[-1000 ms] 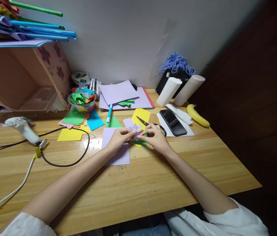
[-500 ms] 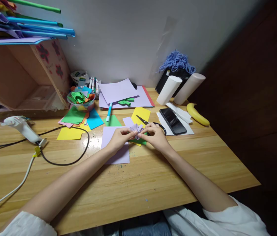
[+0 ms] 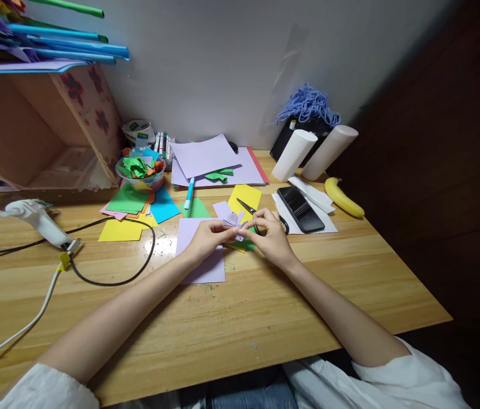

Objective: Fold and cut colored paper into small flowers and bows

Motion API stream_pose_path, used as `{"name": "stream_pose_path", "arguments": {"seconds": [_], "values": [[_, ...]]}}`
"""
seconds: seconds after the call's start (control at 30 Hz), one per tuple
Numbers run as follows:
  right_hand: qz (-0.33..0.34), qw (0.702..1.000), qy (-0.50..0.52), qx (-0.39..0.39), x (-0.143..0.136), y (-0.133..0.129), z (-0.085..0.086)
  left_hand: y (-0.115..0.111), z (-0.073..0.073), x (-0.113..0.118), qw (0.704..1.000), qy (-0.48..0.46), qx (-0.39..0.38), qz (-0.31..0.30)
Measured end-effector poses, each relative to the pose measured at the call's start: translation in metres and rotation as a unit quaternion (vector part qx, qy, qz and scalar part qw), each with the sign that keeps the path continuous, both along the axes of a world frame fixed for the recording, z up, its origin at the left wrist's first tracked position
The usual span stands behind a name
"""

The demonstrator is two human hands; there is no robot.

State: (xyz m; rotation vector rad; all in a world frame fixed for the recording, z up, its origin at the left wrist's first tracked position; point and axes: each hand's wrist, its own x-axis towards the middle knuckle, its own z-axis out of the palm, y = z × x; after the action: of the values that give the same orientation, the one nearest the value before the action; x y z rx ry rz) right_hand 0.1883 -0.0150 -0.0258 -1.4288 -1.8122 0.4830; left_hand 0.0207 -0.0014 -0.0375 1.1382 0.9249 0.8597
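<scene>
Between my two hands is a small purple paper flower (image 3: 234, 219) with narrow petals spread out. My left hand (image 3: 206, 243) pinches it from the left, thumb and fingertips at its centre. From the right, my right hand (image 3: 270, 238) pinches it too, and the fingertips of both hands meet. Black-handled scissors (image 3: 246, 207) lie behind and partly under my right hand. Below the flower are a purple paper sheet (image 3: 201, 268), a yellow paper square (image 3: 246, 196) and green paper (image 3: 246, 245), partly covered by my hands.
A phone (image 3: 300, 209) lies on white paper, with a banana (image 3: 343, 197) at the right. A bowl of paper scraps (image 3: 141, 173), coloured squares (image 3: 126, 199) and a blue marker (image 3: 189, 193) are further back. A glue gun (image 3: 37, 222) and cable (image 3: 112, 284) lie left.
Both hands stay pinched on the paper flower. Its petals have shifted slightly under my fingertips and look more tilted. Nothing else on the table has moved.
</scene>
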Motion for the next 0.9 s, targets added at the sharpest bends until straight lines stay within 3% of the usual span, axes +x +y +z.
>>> {"name": "stream_pose_path", "arguments": {"seconds": [0.17,0.23,0.33,0.4,0.8,0.9], "values": [[-0.026,0.997,0.066,0.014,-0.001,-0.001,-0.001,-0.001,-0.001,0.002,0.998,-0.022,0.001,0.059],[-0.032,0.986,0.152,-0.054,-0.001,0.001,-0.003,-0.002,-0.001,0.003,0.995,-0.053,-0.018,0.085],[0.038,0.941,0.262,-0.212,-0.002,0.003,-0.004,-0.003,0.0,0.002,0.992,-0.073,-0.027,0.1],[0.077,0.917,0.298,-0.255,-0.003,0.004,-0.004,-0.003,0.002,0.002,0.993,-0.065,-0.024,0.098],[0.029,0.889,0.378,-0.257,-0.004,0.006,-0.01,-0.001,0.003,0.003,0.997,-0.056,-0.024,0.055],[0.024,0.9,0.354,-0.254,-0.002,0.006,-0.011,-0.001,0.005,0.002,0.997,-0.064,-0.031,0.041]]}}
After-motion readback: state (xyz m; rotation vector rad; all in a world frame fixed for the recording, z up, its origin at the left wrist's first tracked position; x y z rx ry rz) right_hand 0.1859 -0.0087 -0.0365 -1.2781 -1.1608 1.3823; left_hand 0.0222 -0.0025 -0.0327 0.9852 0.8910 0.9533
